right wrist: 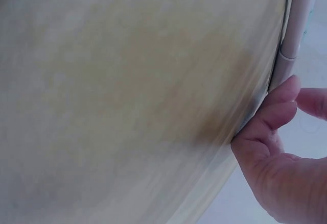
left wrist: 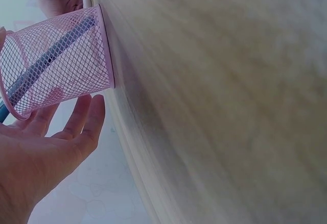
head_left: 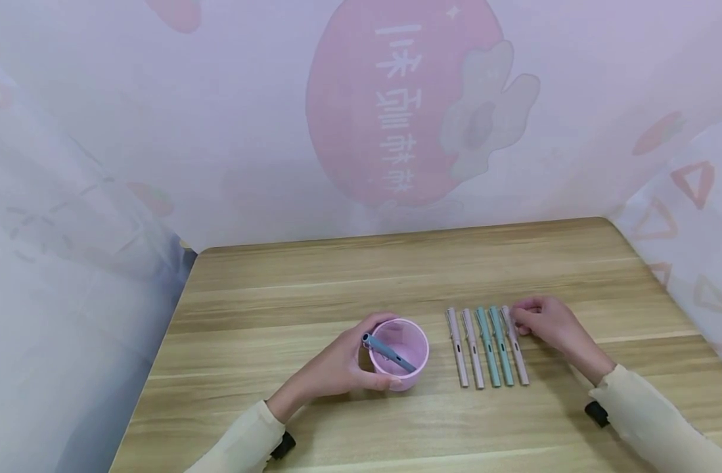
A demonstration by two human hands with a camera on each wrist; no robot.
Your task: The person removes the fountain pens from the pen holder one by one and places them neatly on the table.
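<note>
A pink mesh cup (head_left: 403, 358) stands on the wooden table (head_left: 337, 276) with a blue-grey pen (head_left: 387, 353) leaning inside it. My left hand (head_left: 344, 366) holds the cup, thumb at its front and fingers round its back; in the left wrist view the cup (left wrist: 61, 60) lies just above my fingers (left wrist: 84, 122). To the cup's right lie several pens in a row, pink and teal. My right hand (head_left: 544, 323) pinches the far end of the rightmost pink pen (head_left: 519, 358), which lies flat. The right wrist view shows my forefinger (right wrist: 278, 104) against that pen (right wrist: 291, 35).
The row holds two pink pens (head_left: 464, 351) on its left and two teal pens (head_left: 494, 348) in its middle. Printed cloth (head_left: 396, 112) hangs behind and on both sides of the table. The table's left edge (head_left: 159, 355) is near my left arm.
</note>
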